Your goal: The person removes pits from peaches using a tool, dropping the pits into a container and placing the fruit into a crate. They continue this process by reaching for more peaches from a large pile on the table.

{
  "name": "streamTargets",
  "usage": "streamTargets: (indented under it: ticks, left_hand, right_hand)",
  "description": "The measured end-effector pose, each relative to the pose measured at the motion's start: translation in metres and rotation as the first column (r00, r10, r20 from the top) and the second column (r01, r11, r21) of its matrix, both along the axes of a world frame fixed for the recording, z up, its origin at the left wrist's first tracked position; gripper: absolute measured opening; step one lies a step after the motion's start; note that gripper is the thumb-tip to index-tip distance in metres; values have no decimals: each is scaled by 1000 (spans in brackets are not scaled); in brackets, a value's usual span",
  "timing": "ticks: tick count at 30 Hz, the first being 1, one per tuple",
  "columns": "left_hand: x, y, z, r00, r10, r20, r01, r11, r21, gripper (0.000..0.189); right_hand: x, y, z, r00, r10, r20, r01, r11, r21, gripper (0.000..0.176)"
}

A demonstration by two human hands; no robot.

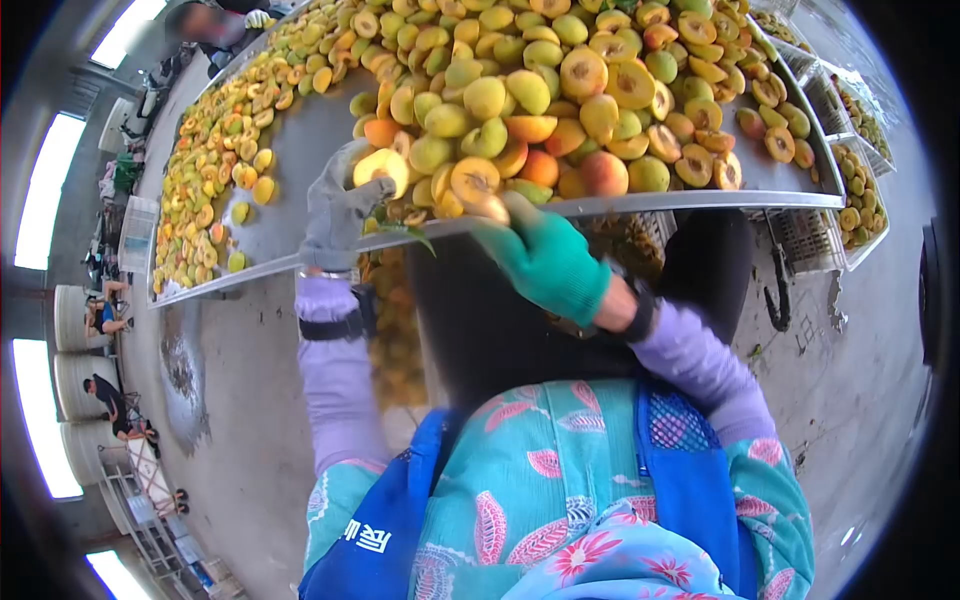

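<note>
My left hand (pixel 335 212), in a grey glove, is closed around a halved peach (pixel 382 172) with its cut yellow face showing. My right hand (pixel 548 258) wears a green glove; its slightly blurred fingers pinch a peach half (pixel 474 182) at the table's near edge. A green leaf (pixel 402 230) hangs over that edge below my left hand. In front of both hands, whole and halved peaches (pixel 485 98) are heaped on a metal table (pixel 300 135).
Crates of peaches (pixel 858 200) stand at the right of the table. Below the near edge, more peaches (pixel 395 330) sit by my legs. Across the table at upper left is another person (pixel 215 28) with a gloved hand. Several people sit far left near large white tubs (pixel 75 385).
</note>
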State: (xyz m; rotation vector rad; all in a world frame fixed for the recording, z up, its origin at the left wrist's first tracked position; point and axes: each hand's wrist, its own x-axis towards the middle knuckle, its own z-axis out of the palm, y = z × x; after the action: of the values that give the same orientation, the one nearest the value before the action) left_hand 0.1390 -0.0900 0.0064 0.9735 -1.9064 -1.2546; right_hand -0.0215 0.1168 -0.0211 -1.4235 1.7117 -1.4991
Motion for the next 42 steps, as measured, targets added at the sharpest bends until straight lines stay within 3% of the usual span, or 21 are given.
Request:
streamTargets:
  ticks: [2, 6, 8, 10, 12, 15, 17, 19, 21, 24, 27, 28, 30, 33, 36, 37, 39, 41, 42]
  left_hand:
    - [-12, 47, 6, 991, -42, -125, 46, 999, 26, 28]
    - [-37, 93, -31, 922, -91, -375, 127, 989, 72, 33]
    - [-57, 115, -32, 868, 15, -496, 105, 971, 213, 53]
    - [-68, 121, -38, 856, 104, -506, 66, 949, 308, 53]
    - [-67, 124, -34, 815, 129, -565, 167, 882, 442, 51]
    - [-68, 130, -23, 833, 124, -539, 151, 887, 437, 48]
    - [-65, 132, -19, 868, 91, -488, 112, 922, 371, 47]
    - [-65, 137, -17, 852, 117, -510, 46, 955, 294, 44]
    - [-75, 153, -17, 771, 176, -612, -50, 975, 217, 38]
    - [-83, 161, -25, 752, 191, -631, -153, 982, 115, 40]
    - [-74, 143, -26, 813, 205, -545, 56, 904, 424, 39]
    - [-78, 142, -19, 857, 256, -447, 1, 866, 499, 39]
    - [-82, 141, -13, 902, 179, -393, 53, 857, 513, 37]
    - [-85, 142, -4, 952, -15, -306, 149, 895, 419, 32]
    - [-86, 123, 5, 952, -252, -171, 302, 851, 429, 31]
    - [-88, 125, 6, 909, -216, -356, 379, 784, 492, 32]
    - [-86, 132, 7, 743, -71, -665, 544, 643, 539, 35]
    - [-51, 138, 9, 767, 170, -619, 367, 675, 640, 33]
    - [-31, 138, 11, 752, 286, -594, 283, 674, 683, 32]
  right_hand:
    - [4, -15, 15, 962, 56, -268, -48, 998, 34, 34]
    - [8, -13, 6, 964, 31, -263, 13, 986, 166, 42]
    - [4, -2, 3, 975, -37, -220, 77, 981, 178, 42]
    - [2, 10, 5, 979, -67, -194, 106, 975, 197, 43]
    - [0, 20, 11, 981, -49, -188, 91, 971, 223, 44]
    - [4, 23, 6, 980, 10, -201, 44, 963, 265, 44]
    - [4, 17, -10, 959, 42, -281, 11, 983, 185, 45]
    - [8, 15, -14, 988, 56, -146, -34, 988, 151, 46]
    - [15, 18, -7, 977, 45, 211, -77, 986, 147, 48]
    - [18, 22, -14, 948, 72, 309, -114, 986, 119, 51]
    - [21, 22, -33, 979, 25, 201, -48, 993, 106, 50]
    - [20, 25, -27, 932, 27, 363, -101, 977, 187, 50]
    - [17, 33, -4, 765, -17, 644, -240, 920, 309, 48]
    - [14, 42, 5, 651, -39, 758, -293, 908, 299, 43]
    - [3, 45, 10, 137, 154, 979, -536, 842, -57, 39]
    - [5, 44, 8, -127, 246, 961, -549, 790, -274, 38]
    - [12, 38, 0, -619, 348, 704, -413, 618, -669, 38]
    - [3, 46, 5, -669, 382, 637, -375, 567, -733, 40]
    - [-6, 53, 4, -635, 420, 648, -365, 576, -731, 39]
